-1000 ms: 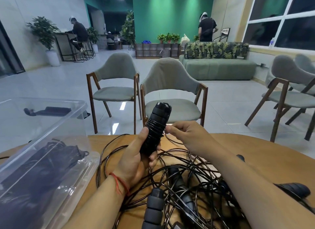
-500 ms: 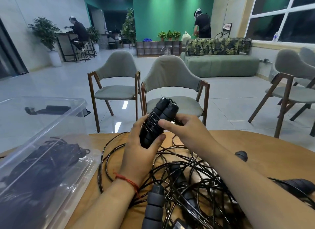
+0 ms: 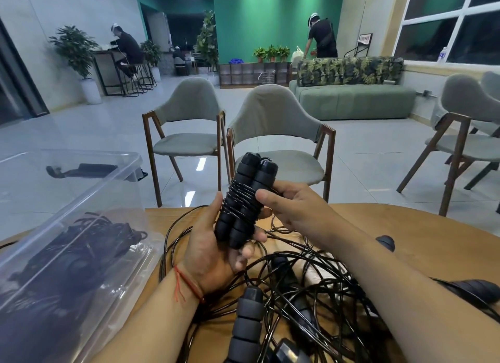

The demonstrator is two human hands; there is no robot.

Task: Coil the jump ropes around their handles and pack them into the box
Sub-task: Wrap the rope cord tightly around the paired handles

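Note:
A coiled jump rope (image 3: 244, 200), two black handles side by side with thin black cord wound round them, stands upright above the table. My left hand (image 3: 213, 249) grips its lower half, thumb on the left side. My right hand (image 3: 292, 205) holds the upper right handle, thumb across the front. Below lies a tangle of loose black ropes (image 3: 305, 289) with a grey ribbed handle (image 3: 247, 319) near the front. At left, the clear plastic box (image 3: 113, 276) contains several coiled ropes (image 3: 81, 251).
The round wooden table (image 3: 422, 243) carries more black handles at the right (image 3: 484, 292). Two grey chairs (image 3: 276, 135) stand just beyond the table's far edge. People stand far back in the room.
The bundle turned so both handles show side by side. My right hand moved from pulling cord at the right onto the upper handle. The view tilted slightly.

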